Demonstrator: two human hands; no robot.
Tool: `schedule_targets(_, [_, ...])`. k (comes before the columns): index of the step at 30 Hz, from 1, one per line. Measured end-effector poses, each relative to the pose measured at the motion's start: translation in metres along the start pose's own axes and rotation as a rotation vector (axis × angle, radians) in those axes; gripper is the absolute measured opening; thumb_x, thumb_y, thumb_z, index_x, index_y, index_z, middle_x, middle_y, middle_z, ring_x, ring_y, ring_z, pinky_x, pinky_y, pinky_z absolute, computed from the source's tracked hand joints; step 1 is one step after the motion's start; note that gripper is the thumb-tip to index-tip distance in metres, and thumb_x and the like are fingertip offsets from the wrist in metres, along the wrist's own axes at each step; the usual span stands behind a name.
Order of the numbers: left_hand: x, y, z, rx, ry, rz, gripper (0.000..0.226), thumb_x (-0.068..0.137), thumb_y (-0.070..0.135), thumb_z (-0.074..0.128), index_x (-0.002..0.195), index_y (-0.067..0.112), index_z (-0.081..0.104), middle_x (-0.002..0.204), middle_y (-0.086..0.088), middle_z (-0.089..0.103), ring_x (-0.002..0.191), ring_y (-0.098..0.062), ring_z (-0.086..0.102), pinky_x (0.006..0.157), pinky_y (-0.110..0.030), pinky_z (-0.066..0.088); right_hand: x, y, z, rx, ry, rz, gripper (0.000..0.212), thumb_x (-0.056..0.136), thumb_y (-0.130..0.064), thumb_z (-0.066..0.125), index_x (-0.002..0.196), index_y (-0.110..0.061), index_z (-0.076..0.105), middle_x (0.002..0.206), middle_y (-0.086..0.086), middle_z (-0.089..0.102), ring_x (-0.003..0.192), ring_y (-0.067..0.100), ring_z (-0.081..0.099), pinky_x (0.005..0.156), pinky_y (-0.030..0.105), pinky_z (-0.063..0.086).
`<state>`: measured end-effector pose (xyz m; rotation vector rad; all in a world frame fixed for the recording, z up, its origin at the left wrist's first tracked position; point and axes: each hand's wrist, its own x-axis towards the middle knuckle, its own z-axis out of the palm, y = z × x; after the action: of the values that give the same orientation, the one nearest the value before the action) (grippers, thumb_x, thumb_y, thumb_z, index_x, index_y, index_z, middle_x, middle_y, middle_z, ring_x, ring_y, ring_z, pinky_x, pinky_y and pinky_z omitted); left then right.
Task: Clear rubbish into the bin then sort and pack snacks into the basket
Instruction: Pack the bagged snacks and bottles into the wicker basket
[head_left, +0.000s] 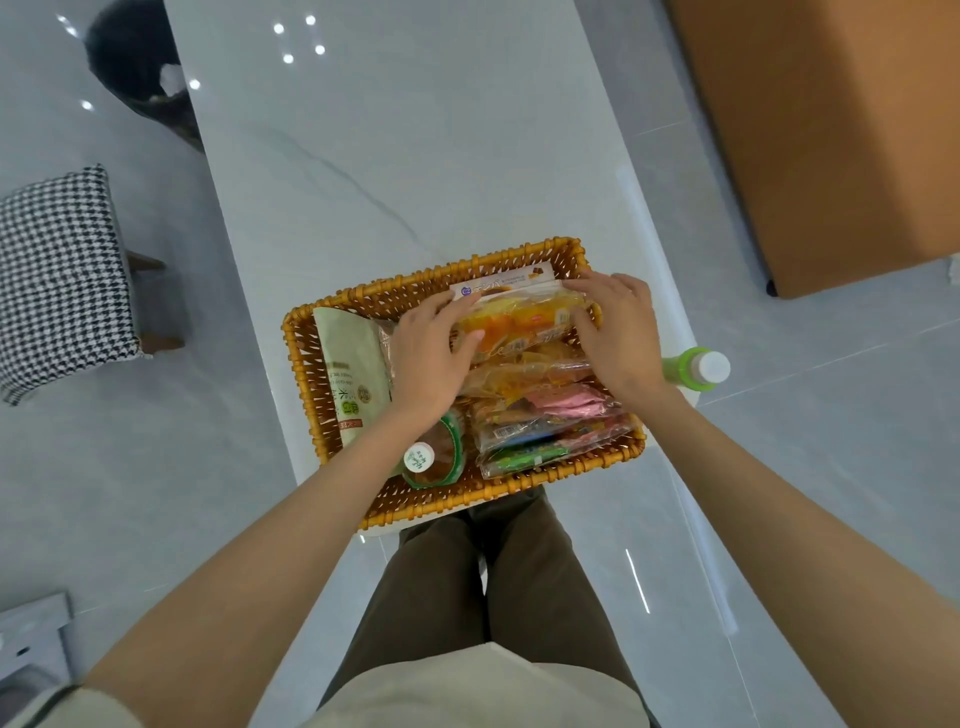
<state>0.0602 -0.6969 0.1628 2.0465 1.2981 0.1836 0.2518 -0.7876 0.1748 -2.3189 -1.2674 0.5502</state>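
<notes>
Both hands grip one orange-and-yellow clear plastic snack packet (519, 322), the left hand (431, 358) at one end and the right hand (618, 327) at the other. It lies at the far end of the woven orange wicker basket (304, 384), on the near edge of the white marble table (415, 130). Behind it stands a white carton (498, 283) with a blue logo and lettering too small to read. A pale green bag (353, 374) shows the character 米. A green-sleeved, white-capped bottle (696, 369) stands just beside the basket.

Single head view, wide-angle, looks steeply down along table (415, 156); basket (426, 501) close below (wearer's own legs (545, 582) at bottom).
</notes>
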Motion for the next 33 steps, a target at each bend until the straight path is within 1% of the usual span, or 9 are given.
schedule_targets(2, [-0.020,0.003,-0.002,-0.012,0.107,0.071,0.036,0.092,0.031,0.060,0.128,0.029,0.058,0.126,0.004,0.053,0.119,-0.013,0.040,0.103,-0.033,0.034,-0.021,0.004,-0.005,0.068,0.082,-0.031,0.022,0.095,-0.018,0.057,0.115,-0.017,0.066,0.119,-0.001,0.062,0.116,0.020,0.046,0.095,0.027,0.039])
schedule_targets(4, [-0.037,0.008,0.001,-0.058,0.066,0.141,0.032,0.092,0.030,0.061,0.123,0.025,0.060,0.118,0.005,0.052,0.110,-0.004,0.039,0.099,-0.028,0.038,-0.041,0.014,-0.004,0.069,0.000,-0.019,0.019,0.093,-0.017,0.060,0.111,-0.018,0.066,0.112,0.000,0.063,0.108,0.018,0.052,0.087,0.024,0.039])
schedule_targets(8, [-0.050,0.003,0.024,0.053,-0.309,0.167,0.063,0.086,0.052,0.060,0.142,0.031,0.042,0.145,0.003,0.039,0.132,-0.014,0.035,0.112,-0.038,0.031,-0.077,0.040,0.008,-0.066,-0.332,-0.079,0.038,0.089,-0.023,0.065,0.126,-0.029,0.062,0.134,0.001,0.056,0.124,0.026,0.046,0.103,0.036,0.036])
schedule_targets(11, [-0.049,-0.004,0.038,0.305,-0.514,0.222,0.078,0.080,0.066,0.058,0.147,0.038,0.029,0.155,-0.002,0.030,0.140,-0.024,0.029,0.114,-0.043,0.025,-0.096,0.045,0.011,-0.091,-0.422,-0.057,0.048,0.086,-0.033,0.069,0.132,-0.031,0.056,0.145,0.002,0.047,0.132,0.025,0.039,0.110,0.041,0.033])
schedule_targets(14, [-0.049,-0.004,0.039,0.270,-0.449,0.245,0.062,0.088,0.045,0.062,0.144,0.038,0.036,0.147,-0.002,0.043,0.132,-0.023,0.044,0.105,-0.039,0.038,-0.102,0.046,0.012,-0.051,-0.305,-0.008,0.038,0.090,-0.020,0.064,0.128,-0.024,0.060,0.134,0.000,0.056,0.124,0.023,0.046,0.103,0.039,0.041])
schedule_targets(18, [-0.043,0.000,0.035,0.298,-0.403,0.271,0.046,0.095,0.032,0.056,0.139,0.039,0.045,0.134,-0.001,0.057,0.116,-0.022,0.057,0.090,-0.040,0.052,-0.082,0.039,0.008,-0.149,-0.201,0.063,0.021,0.096,-0.017,0.053,0.108,-0.021,0.071,0.106,0.000,0.069,0.096,0.024,0.061,0.075,0.033,0.049])
schedule_targets(23, [-0.021,-0.001,0.027,0.242,-0.305,0.180,0.038,0.096,0.018,0.055,0.131,0.033,0.056,0.134,0.003,0.058,0.104,-0.018,0.065,0.080,-0.032,0.054,-0.052,0.015,0.009,-0.224,-0.174,0.012,0.025,0.096,-0.011,0.050,0.102,-0.016,0.074,0.100,0.007,0.071,0.089,0.028,0.063,0.078,0.037,0.050])
schedule_targets(29, [-0.032,-0.010,0.027,0.231,-0.383,0.185,0.049,0.096,0.034,0.054,0.143,0.028,0.043,0.118,-0.002,0.065,0.094,-0.015,0.063,0.076,-0.028,0.052,-0.070,0.028,0.015,-0.156,-0.169,0.169,0.036,0.096,-0.006,0.045,0.116,-0.024,0.070,0.110,0.006,0.070,0.094,0.027,0.064,0.079,0.036,0.053])
schedule_targets(33, [-0.038,-0.006,0.033,0.036,-0.399,0.085,0.052,0.100,0.048,0.037,0.144,0.022,0.042,0.136,-0.001,0.057,0.108,-0.022,0.062,0.093,-0.032,0.049,-0.062,0.024,0.009,-0.269,-0.257,0.177,0.033,0.097,-0.018,0.038,0.110,-0.023,0.069,0.091,0.009,0.066,0.083,0.026,0.059,0.065,0.035,0.052])
